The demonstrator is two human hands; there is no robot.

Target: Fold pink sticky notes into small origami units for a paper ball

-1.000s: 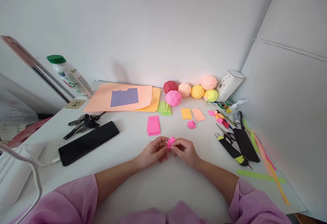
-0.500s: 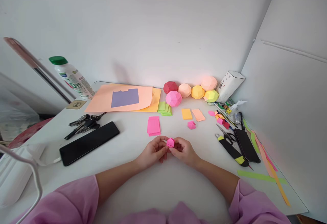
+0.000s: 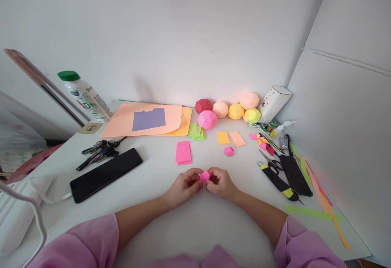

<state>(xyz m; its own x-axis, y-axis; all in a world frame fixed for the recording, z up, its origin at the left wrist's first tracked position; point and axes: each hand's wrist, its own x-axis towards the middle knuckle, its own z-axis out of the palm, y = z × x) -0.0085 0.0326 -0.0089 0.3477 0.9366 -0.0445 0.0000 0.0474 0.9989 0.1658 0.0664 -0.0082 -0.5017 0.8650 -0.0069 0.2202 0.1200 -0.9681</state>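
Note:
Between my fingertips is a small folded pink paper piece (image 3: 205,176), roughly five-sided. My left hand (image 3: 183,186) pinches its left side, and my right hand (image 3: 222,184) pinches the right side. Both hands are closed, held just above the white table. Beyond them lies another folded pink paper piece (image 3: 229,151), and a stack of pink paper rectangles (image 3: 183,152) sits up and to the left. Small orange paper sheets (image 3: 223,138) and peach paper sheets (image 3: 237,138) lie farther back.
Several faceted paper balls (image 3: 207,119) line the wall. Green paper slips (image 3: 197,131) lie beside large peach sheets (image 3: 122,121). At left are keys (image 3: 102,152), a black phone (image 3: 106,174) and a bottle (image 3: 87,97). Scissors (image 3: 273,163) and a utility knife (image 3: 278,181) are at right.
The folded pink paper has been turned between my fingers and now shows a flatter, five-sided face. My fingers have shifted slightly around it. The whole view has tilted a little.

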